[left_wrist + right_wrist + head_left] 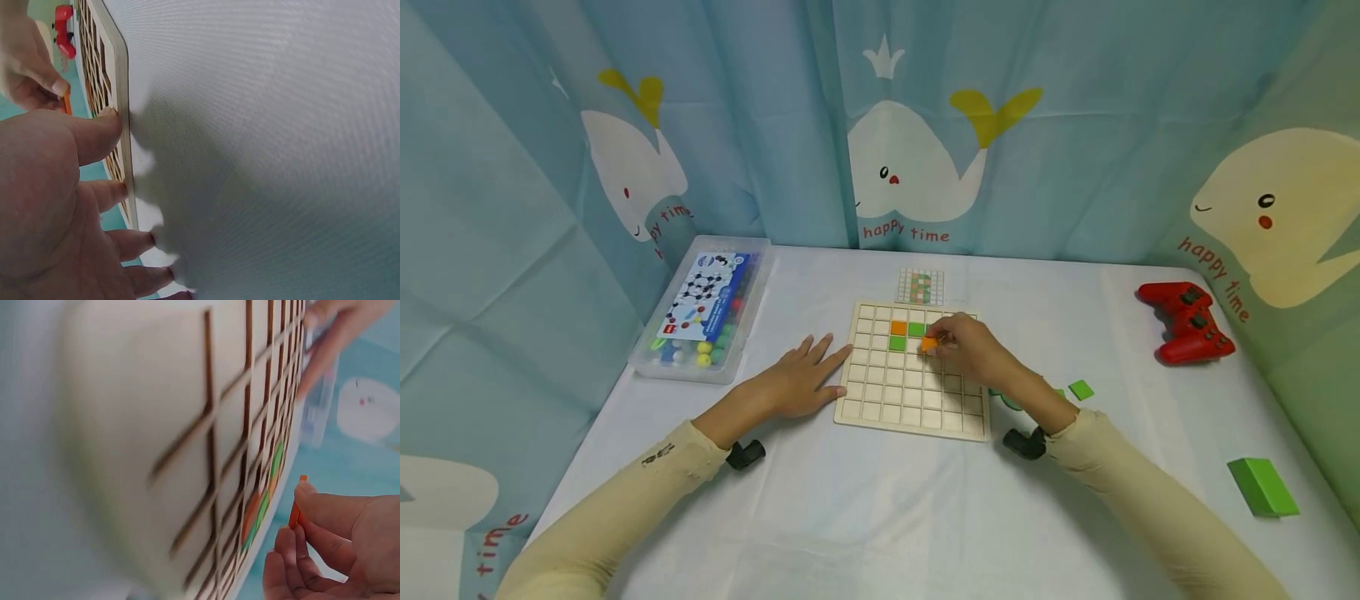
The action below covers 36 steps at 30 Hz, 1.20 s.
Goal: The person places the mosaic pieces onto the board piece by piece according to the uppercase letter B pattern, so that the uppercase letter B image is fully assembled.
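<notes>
A wooden grid board [910,392] lies flat on the white table. An orange tile [898,327] and two green tiles, one green tile [897,342] below it and another green tile [917,329] beside it, sit in cells of its upper part. Over the board my right hand [972,348] pinches an orange square tile [299,503] between thumb and fingertips, held on edge above the surface. My left hand [797,379] spreads its fingers on the table at the board's left side, with thumb [103,134] and index finger touching the board's edge. The right hand hides some cells.
Behind the board lies a small pattern card [920,286]. A clear plastic box [700,308] of coloured pieces stands at left. To the right are a loose green tile [1081,390], a red game controller [1186,322] and a green block [1262,487]. A whale-print curtain closes the back.
</notes>
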Available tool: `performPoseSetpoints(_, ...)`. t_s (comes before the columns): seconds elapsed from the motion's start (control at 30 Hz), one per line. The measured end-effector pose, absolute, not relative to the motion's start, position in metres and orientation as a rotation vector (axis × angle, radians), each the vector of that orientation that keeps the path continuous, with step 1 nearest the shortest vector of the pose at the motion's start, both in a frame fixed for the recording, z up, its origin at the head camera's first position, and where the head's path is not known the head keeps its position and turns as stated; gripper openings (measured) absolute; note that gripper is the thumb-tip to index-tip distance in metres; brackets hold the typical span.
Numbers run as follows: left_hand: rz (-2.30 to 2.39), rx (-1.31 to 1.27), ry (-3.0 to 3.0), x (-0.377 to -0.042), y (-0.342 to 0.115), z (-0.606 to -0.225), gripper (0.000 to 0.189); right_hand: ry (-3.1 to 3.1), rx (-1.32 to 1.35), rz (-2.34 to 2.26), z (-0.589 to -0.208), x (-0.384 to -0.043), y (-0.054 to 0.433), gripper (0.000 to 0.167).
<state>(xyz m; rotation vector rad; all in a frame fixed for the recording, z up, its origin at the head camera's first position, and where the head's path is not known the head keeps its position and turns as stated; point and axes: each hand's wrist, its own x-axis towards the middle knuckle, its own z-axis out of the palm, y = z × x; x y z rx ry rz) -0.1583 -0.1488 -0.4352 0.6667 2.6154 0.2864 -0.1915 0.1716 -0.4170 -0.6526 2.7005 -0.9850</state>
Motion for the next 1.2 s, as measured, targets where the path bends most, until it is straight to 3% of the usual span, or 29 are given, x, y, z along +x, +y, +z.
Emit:
performPoseSetpoints(0.27,0.285,0.676,2.612,-0.160,-0.147,-0.435,0.074,2.714,-0.717,-0.894,-0.428,-0.188,0.134,0.025)
performPoseSetpoints(0.53,0.295,0.679,2.616,-0.159,-0.146,-0.433,0.073,2.718,-0.781,-0.873,-0.432,-0.183,0.123,0.008)
performPoseSetpoints(0.77,0.294,0.673,2.618,-0.158,-0.146,-0.433,0.074,2.725,-0.822,-0.818,-0.431,-0.180,0.123,0.014)
performPoseSetpoints(1.0,0.283,0.673,2.630,-0.158,-0.147,-0.436,0.074,2.671,-0.848,-0.839,-0.424,-0.181,0.144,0.018)
performPoseSetpoints(1.2,0.269,0.665,2.631,-0.159,-0.147,-0.437,0.074,2.713,-0.735,-0.929,-0.413,-0.179,0.199,0.019)
